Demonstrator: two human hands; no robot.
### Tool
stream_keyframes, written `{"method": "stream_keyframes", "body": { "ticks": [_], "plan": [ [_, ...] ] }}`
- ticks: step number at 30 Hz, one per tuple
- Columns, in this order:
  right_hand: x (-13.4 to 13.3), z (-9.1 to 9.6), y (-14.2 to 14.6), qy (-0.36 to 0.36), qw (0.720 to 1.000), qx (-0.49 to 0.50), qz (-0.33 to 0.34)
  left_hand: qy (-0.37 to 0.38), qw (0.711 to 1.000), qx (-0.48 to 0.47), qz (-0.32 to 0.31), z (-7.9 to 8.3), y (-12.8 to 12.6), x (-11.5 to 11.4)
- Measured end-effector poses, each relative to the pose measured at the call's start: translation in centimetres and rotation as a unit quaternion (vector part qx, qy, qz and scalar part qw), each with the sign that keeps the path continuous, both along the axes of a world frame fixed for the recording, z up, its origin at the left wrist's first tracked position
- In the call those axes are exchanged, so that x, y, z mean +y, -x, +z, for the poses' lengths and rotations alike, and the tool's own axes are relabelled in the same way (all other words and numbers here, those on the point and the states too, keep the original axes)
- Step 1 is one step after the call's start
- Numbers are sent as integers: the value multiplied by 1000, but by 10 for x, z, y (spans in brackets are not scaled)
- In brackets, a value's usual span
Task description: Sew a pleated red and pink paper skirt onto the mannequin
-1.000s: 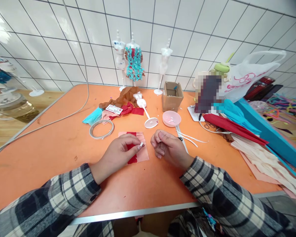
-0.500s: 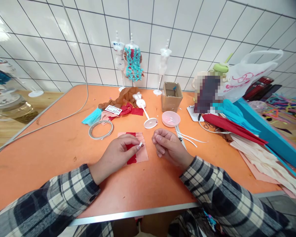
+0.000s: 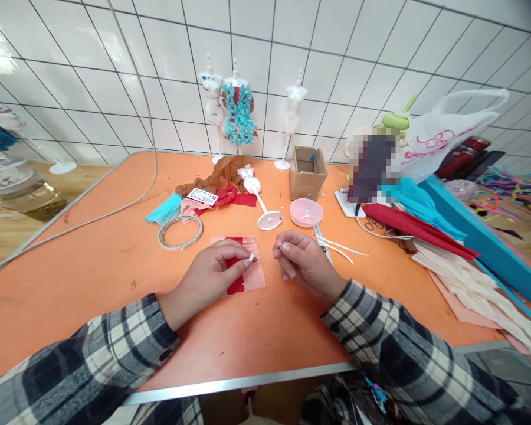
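My left hand [image 3: 212,273] rests on a pink paper square [image 3: 255,276] that carries a dark red strip [image 3: 236,284]. Its fingers are curled, and a small white bit of tape [image 3: 251,258] sits at the fingertip. My right hand [image 3: 303,264] hovers just to the right of the paper, fingers curled in with thumb and forefinger pinched; what it holds is too small to make out. Both sleeves are plaid.
A tape roll [image 3: 180,232] lies left of the paper. Behind it are a fallen white mannequin stand [image 3: 262,208], a pink dish [image 3: 307,212], a cardboard box [image 3: 308,164], crepe scraps [image 3: 221,188], white strips [image 3: 343,247]. Paper sheets [image 3: 442,236] pile up right. Three mannequins [image 3: 238,112] stand by the wall.
My right hand has drawn slightly right and its fingers have tightened. My left hand stays on the paper.
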State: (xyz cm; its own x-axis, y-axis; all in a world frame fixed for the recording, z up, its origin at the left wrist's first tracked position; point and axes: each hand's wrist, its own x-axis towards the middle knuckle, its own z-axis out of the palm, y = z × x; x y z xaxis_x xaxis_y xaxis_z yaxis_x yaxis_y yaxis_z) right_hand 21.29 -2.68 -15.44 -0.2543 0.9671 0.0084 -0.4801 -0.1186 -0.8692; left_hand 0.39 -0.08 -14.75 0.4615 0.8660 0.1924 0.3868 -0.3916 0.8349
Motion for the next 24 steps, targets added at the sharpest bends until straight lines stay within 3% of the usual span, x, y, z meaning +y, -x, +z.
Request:
{"method": "stream_keyframes", "body": {
  "ticks": [13,17,19,21,24],
  "plan": [
    [-2,7,-1,-10,1000,-8,-18,-2,1000,6,6,5,0,-2],
    [-5,6,-2,-61,986,-147,-49,-1,1000,4,5,6,-1,-3],
    [-9,6,-1,-146,945,-270,-113,1,1000,2,7,5,-1,-3],
    [-13,7,2,-252,873,-387,-155,4,1000,-4,4,3,-1,-2],
    [-16,5,7,-359,777,-496,-148,2,1000,-6,2,1,0,-1]
  ]
}}
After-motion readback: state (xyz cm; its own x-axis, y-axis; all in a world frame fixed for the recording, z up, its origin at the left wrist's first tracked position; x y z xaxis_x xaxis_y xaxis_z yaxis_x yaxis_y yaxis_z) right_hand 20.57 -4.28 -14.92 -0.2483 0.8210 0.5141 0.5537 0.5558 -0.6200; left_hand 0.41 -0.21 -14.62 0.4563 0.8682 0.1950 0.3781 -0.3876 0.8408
